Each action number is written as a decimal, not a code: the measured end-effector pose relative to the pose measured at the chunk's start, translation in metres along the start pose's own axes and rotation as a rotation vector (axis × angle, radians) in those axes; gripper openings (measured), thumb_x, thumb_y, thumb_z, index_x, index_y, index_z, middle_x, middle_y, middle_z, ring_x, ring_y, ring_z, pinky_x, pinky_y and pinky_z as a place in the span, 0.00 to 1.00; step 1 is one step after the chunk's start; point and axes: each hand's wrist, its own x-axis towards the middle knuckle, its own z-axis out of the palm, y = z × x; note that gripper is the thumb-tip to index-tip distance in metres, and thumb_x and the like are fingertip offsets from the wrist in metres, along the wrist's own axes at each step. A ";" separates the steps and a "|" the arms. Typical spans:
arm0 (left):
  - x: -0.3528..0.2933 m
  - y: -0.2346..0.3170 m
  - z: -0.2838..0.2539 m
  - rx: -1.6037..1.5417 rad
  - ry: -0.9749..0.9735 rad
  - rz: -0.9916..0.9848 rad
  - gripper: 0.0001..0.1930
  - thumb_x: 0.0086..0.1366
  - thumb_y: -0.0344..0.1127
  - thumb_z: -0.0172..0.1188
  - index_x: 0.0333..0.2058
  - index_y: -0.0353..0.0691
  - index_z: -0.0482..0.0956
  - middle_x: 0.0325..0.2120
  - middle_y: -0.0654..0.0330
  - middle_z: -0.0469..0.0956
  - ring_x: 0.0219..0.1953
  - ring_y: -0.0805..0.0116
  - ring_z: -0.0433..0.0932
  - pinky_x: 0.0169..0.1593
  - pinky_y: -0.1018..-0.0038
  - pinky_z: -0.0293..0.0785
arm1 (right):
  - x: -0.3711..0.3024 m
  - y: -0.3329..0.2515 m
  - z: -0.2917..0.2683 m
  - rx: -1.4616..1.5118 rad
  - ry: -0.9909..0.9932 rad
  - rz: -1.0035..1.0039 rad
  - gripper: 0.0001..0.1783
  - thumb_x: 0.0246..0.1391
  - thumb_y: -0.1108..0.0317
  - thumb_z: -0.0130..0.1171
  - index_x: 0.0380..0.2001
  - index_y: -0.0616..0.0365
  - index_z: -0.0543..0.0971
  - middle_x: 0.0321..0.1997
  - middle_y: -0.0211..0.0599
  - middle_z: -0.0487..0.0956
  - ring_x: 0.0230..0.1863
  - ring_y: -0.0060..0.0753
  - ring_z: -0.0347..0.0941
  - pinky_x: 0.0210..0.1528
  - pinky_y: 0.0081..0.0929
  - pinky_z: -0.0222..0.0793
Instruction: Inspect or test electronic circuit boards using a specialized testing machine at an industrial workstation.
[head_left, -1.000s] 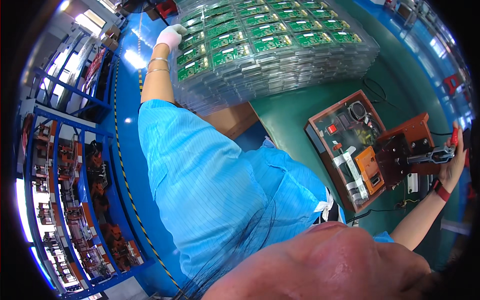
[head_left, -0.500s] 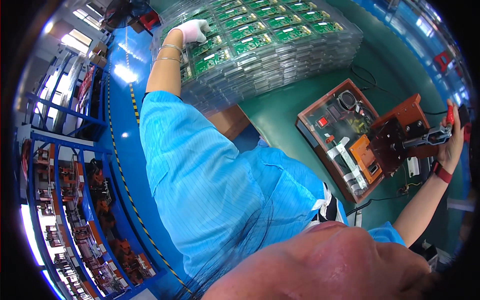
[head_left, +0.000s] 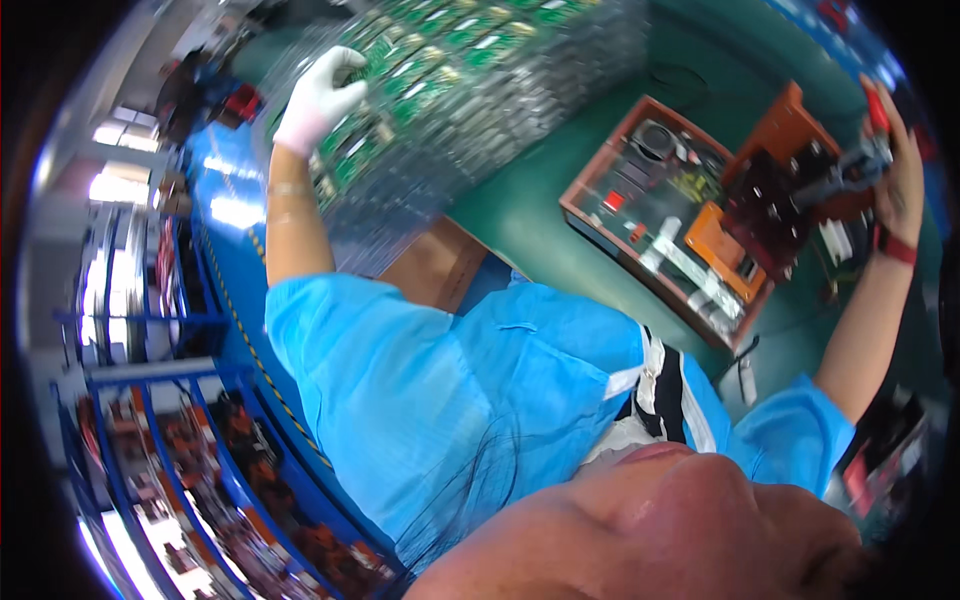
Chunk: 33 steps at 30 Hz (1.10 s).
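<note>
My left hand [head_left: 322, 100], in a white glove, is closed with its fingertips on the edge of a green circuit board [head_left: 378, 57], which looks tilted up from the tray; motion blurs it. Under it, rows of similar boards lie in the top clear plastic tray [head_left: 440, 110] of a tall stack. Far to the right, my bare right hand [head_left: 903, 180] grips the red-tipped lever [head_left: 877, 108] of a metal toggle clamp. That clamp belongs to a test fixture [head_left: 650, 215] with a brown frame and a clear top. An orange nest [head_left: 725, 250] on the fixture has its hinged brown plate raised.
The fixture and tray stack stand on a green-topped table [head_left: 540, 215]. A cardboard box [head_left: 435, 262] sits below the table's near edge. Blue shelving [head_left: 200, 375] holding several orange-brown fixtures stands at the left. Cables lie behind and beside the fixture.
My left hand has drawn back toward the left, and the board at its fingers now tilts upward. My right hand stays on the clamp lever. The whole view has shifted and turned.
</note>
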 end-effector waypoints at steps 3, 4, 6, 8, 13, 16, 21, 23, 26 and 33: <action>-0.023 0.070 0.060 -0.045 -0.244 0.478 0.17 0.51 0.26 0.59 0.43 0.37 0.79 0.46 0.55 0.81 0.45 0.59 0.79 0.52 0.70 0.75 | -0.011 -0.008 0.005 0.017 0.013 -0.036 0.24 0.66 0.55 0.58 0.56 0.63 0.77 0.53 0.33 0.78 0.44 0.25 0.74 0.48 0.23 0.68; -0.032 0.090 0.085 -0.043 -0.346 0.577 0.17 0.51 0.26 0.60 0.43 0.38 0.79 0.48 0.55 0.81 0.46 0.58 0.79 0.52 0.69 0.75 | -0.015 -0.012 0.008 0.047 0.000 -0.052 0.23 0.65 0.56 0.59 0.54 0.63 0.78 0.50 0.33 0.78 0.41 0.25 0.74 0.46 0.22 0.68; -0.036 0.121 0.135 -0.066 -0.514 0.789 0.18 0.52 0.28 0.63 0.44 0.39 0.80 0.52 0.56 0.80 0.49 0.54 0.79 0.55 0.66 0.75 | -0.020 -0.020 0.014 0.118 -0.025 -0.072 0.20 0.63 0.58 0.61 0.50 0.63 0.79 0.44 0.33 0.79 0.37 0.24 0.74 0.41 0.20 0.68; -0.036 0.143 0.185 -0.147 -0.568 0.903 0.17 0.53 0.29 0.66 0.44 0.41 0.83 0.53 0.56 0.80 0.51 0.54 0.78 0.56 0.65 0.75 | -0.023 -0.026 0.022 0.190 -0.049 -0.076 0.18 0.61 0.59 0.63 0.46 0.63 0.80 0.39 0.32 0.79 0.32 0.22 0.73 0.37 0.18 0.68; -0.030 0.177 0.284 -0.356 -0.626 0.967 0.16 0.54 0.32 0.68 0.44 0.42 0.86 0.54 0.55 0.79 0.52 0.54 0.77 0.56 0.64 0.74 | -0.026 -0.035 0.030 0.311 -0.087 -0.040 0.14 0.58 0.62 0.67 0.38 0.64 0.82 0.27 0.31 0.80 0.23 0.20 0.73 0.27 0.14 0.68; -0.035 0.190 0.316 -0.362 -0.679 1.015 0.17 0.55 0.33 0.68 0.45 0.44 0.86 0.53 0.56 0.79 0.52 0.53 0.77 0.56 0.64 0.75 | -0.024 -0.034 0.029 0.327 -0.082 -0.014 0.14 0.58 0.63 0.67 0.38 0.64 0.82 0.26 0.31 0.79 0.22 0.21 0.73 0.26 0.15 0.69; -0.044 0.206 0.333 -0.296 -0.720 1.082 0.18 0.56 0.34 0.67 0.47 0.46 0.85 0.52 0.57 0.80 0.51 0.51 0.77 0.55 0.63 0.75 | -0.020 -0.028 0.028 0.325 -0.084 -0.028 0.13 0.58 0.63 0.67 0.38 0.63 0.82 0.25 0.31 0.80 0.22 0.22 0.74 0.25 0.16 0.69; -0.044 0.210 0.334 -0.229 -0.728 1.125 0.18 0.57 0.35 0.67 0.48 0.48 0.85 0.52 0.58 0.80 0.51 0.51 0.77 0.54 0.63 0.75 | -0.019 -0.026 0.027 0.318 -0.098 -0.046 0.12 0.58 0.64 0.66 0.37 0.63 0.82 0.26 0.32 0.80 0.22 0.22 0.74 0.25 0.16 0.69; -0.041 0.212 0.334 -0.167 -0.636 1.232 0.19 0.57 0.35 0.66 0.49 0.49 0.84 0.52 0.59 0.80 0.51 0.51 0.77 0.54 0.63 0.75 | -0.019 -0.026 0.026 0.319 -0.094 -0.052 0.12 0.58 0.64 0.66 0.37 0.63 0.82 0.26 0.32 0.80 0.22 0.22 0.74 0.25 0.16 0.69; -0.039 0.216 0.336 -0.152 -0.600 1.308 0.20 0.56 0.39 0.66 0.50 0.51 0.83 0.51 0.60 0.80 0.52 0.53 0.77 0.56 0.60 0.74 | -0.023 -0.028 0.028 0.309 -0.094 -0.048 0.12 0.59 0.64 0.66 0.37 0.64 0.82 0.27 0.32 0.81 0.22 0.21 0.74 0.25 0.15 0.68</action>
